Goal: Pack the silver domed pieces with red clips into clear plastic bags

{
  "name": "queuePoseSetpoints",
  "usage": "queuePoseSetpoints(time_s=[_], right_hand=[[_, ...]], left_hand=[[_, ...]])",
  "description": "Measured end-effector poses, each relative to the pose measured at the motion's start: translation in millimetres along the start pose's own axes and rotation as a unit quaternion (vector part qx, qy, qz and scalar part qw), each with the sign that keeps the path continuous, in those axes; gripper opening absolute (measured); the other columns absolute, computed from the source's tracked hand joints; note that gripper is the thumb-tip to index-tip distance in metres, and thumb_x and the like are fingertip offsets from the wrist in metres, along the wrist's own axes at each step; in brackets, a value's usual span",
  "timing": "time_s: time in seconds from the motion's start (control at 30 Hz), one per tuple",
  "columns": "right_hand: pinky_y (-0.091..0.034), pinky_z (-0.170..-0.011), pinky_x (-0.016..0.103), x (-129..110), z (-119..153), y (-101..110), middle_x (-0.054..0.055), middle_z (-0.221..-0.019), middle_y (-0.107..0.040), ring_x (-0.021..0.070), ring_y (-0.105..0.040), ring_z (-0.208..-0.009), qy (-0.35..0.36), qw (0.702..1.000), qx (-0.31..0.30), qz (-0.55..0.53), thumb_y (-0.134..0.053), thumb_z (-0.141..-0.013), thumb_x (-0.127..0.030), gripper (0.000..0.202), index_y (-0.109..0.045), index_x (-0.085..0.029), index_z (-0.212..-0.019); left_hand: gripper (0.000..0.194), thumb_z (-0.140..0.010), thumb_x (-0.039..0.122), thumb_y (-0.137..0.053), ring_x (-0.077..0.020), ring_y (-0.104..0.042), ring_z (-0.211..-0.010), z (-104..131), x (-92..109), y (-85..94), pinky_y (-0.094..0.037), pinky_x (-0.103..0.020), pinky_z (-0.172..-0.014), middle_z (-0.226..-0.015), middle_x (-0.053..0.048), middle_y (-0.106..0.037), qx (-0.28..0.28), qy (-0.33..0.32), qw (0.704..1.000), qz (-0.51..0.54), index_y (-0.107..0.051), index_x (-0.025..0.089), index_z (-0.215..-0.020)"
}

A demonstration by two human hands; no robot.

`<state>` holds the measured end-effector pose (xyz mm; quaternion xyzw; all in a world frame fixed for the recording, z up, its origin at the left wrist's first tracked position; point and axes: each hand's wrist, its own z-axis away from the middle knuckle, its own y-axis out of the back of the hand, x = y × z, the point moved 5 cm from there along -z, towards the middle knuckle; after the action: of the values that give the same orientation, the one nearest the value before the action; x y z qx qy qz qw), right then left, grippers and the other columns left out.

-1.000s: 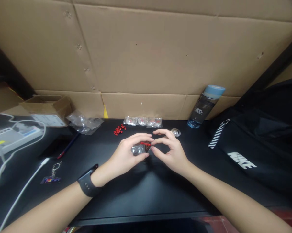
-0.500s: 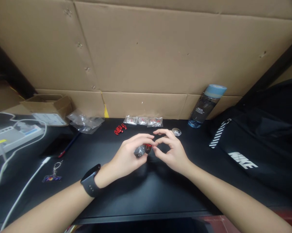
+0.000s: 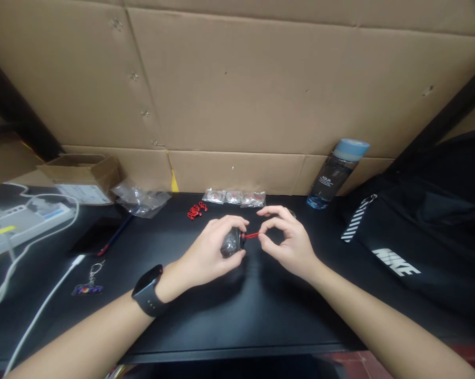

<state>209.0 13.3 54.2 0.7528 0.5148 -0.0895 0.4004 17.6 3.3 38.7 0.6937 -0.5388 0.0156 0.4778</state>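
Note:
My left hand (image 3: 217,245) is wrapped round a small dark, shiny rounded object (image 3: 231,243), whose kind I cannot make out; the fingers cover much of it. From its right end a red cord (image 3: 252,236) runs straight across to my right hand (image 3: 287,237). Thumb and index finger of that hand pinch the cord's far end, while the other fingers curl above. Behind the hands lie several red cord loops (image 3: 197,210) in a loose pile. Beside them stretches a row of clear plastic packets (image 3: 233,197) with small round items inside.
A tilted water bottle (image 3: 332,173) leans against the cardboard wall (image 3: 237,95). At right sits a black bag (image 3: 419,252). On the left are an open cardboard box (image 3: 79,176), crumpled plastic bags (image 3: 140,199), a power strip (image 3: 32,216), a phone (image 3: 99,235), a keychain (image 3: 88,288) and a white cable (image 3: 43,310).
My right hand has moved right, away from the left, and the red cord now stretches between them. A round clear item behind my right hand is now mostly hidden.

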Motion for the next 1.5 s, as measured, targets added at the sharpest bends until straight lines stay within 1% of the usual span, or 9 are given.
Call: queuePoseSetpoints(time_s=[0.17,0.23,0.47,0.7,0.87,1.1,1.33,1.43,1.5], right_hand=[[-0.048,-0.097,0.044,-4,0,2,0.007,-0.114,-0.069,0.0265,-0.064,-0.109,0.028,1.000,-0.001,0.014,-0.068,-0.079,-0.015,0.009,-0.068,-0.023,-0.079],[-0.047,-0.097,0.045,-5,1,1,0.007,-0.114,-0.069,0.0264,-0.064,-0.108,0.036,0.999,-0.005,0.020,-0.068,-0.080,-0.015,0.008,-0.068,-0.024,-0.080],[-0.050,-0.095,0.045,0,-2,4,0.007,-0.117,-0.067,0.0269,-0.062,-0.109,0.049,0.997,-0.038,0.039,-0.069,-0.080,-0.015,0.010,-0.068,-0.024,-0.080],[-0.050,-0.093,0.044,18,-6,10,0.006,-0.115,-0.068,0.0265,-0.063,-0.107,0.018,0.996,-0.058,0.066,-0.071,-0.079,-0.016,0.008,-0.069,-0.023,-0.076],[-0.050,-0.096,0.044,9,-6,10,0.006,-0.115,-0.067,0.0255,-0.063,-0.108,0.031,0.996,-0.067,0.047,-0.070,-0.081,-0.016,0.008,-0.070,-0.024,-0.079],[-0.049,-0.098,0.046,-3,-5,11,0.006,-0.115,-0.068,0.0259,-0.065,-0.106,0.044,0.997,-0.055,0.036,-0.069,-0.082,-0.017,0.007,-0.070,-0.025,-0.081],[-0.050,-0.098,0.045,-4,-7,14,0.007,-0.116,-0.069,0.0266,-0.065,-0.108,0.043,0.997,-0.050,0.030,-0.067,-0.085,-0.020,0.005,-0.068,-0.025,-0.084],[-0.053,-0.093,0.042,7,-14,27,0.008,-0.116,-0.070,0.0266,-0.066,-0.107,0.009,1.000,-0.016,0.014,-0.067,-0.088,-0.025,0.002,-0.067,-0.024,-0.090],[-0.055,-0.082,0.038,23,-19,41,0.009,-0.111,-0.070,0.0256,-0.067,-0.101,-0.025,0.999,0.025,-0.006,-0.066,-0.090,-0.029,0.005,-0.066,-0.023,-0.091]], left_hand=[[0.021,-0.090,0.019,-0.065,-0.0262,-0.054,-0.129,2,4,-4.9,-0.040,-0.044,-0.104,-0.139,-0.007,-0.058,-0.056,-0.036,0.995,-0.069,-0.058,0.026,-0.108],[0.019,-0.092,0.019,-0.064,-0.0266,-0.053,-0.131,3,5,-6.4,-0.039,-0.043,-0.104,-0.140,-0.007,-0.057,-0.074,-0.048,0.993,-0.083,-0.060,0.026,-0.109],[0.032,-0.094,0.019,-0.060,-0.0288,-0.049,-0.135,2,3,-6.5,-0.037,-0.045,-0.105,-0.143,-0.009,-0.056,-0.091,-0.062,0.987,-0.114,-0.063,0.030,-0.123],[0.044,-0.095,0.022,-0.060,-0.0316,-0.042,-0.143,5,-1,-12.6,-0.035,-0.049,-0.109,-0.152,-0.005,-0.053,-0.130,-0.053,0.982,-0.128,-0.060,0.034,-0.137],[0.051,-0.097,0.025,-0.060,-0.0336,-0.035,-0.148,6,1,-14.6,-0.033,-0.053,-0.111,-0.156,-0.006,-0.050,-0.146,-0.053,0.980,-0.128,-0.052,0.034,-0.147],[0.056,-0.093,0.028,-0.066,-0.0341,-0.038,-0.147,7,10,-12.4,-0.033,-0.051,-0.113,-0.152,-0.008,-0.054,-0.155,-0.075,0.981,-0.087,-0.052,0.031,-0.147],[0.053,-0.094,0.028,-0.065,-0.0327,-0.041,-0.145,2,6,-2.3,-0.035,-0.053,-0.116,-0.148,-0.007,-0.058,-0.117,-0.046,0.991,-0.042,-0.054,0.032,-0.146],[0.047,-0.096,0.031,-0.064,-0.0292,-0.046,-0.142,-4,-7,13.8,-0.035,-0.050,-0.119,-0.148,-0.007,-0.058,-0.058,-0.029,0.998,-0.001,-0.057,0.031,-0.143],[0.042,-0.098,0.032,-0.062,-0.0273,-0.051,-0.138,-7,-22,24.1,-0.037,-0.048,-0.119,-0.146,-0.007,-0.059,-0.008,-0.006,1.000,0.010,-0.061,0.029,-0.140]])
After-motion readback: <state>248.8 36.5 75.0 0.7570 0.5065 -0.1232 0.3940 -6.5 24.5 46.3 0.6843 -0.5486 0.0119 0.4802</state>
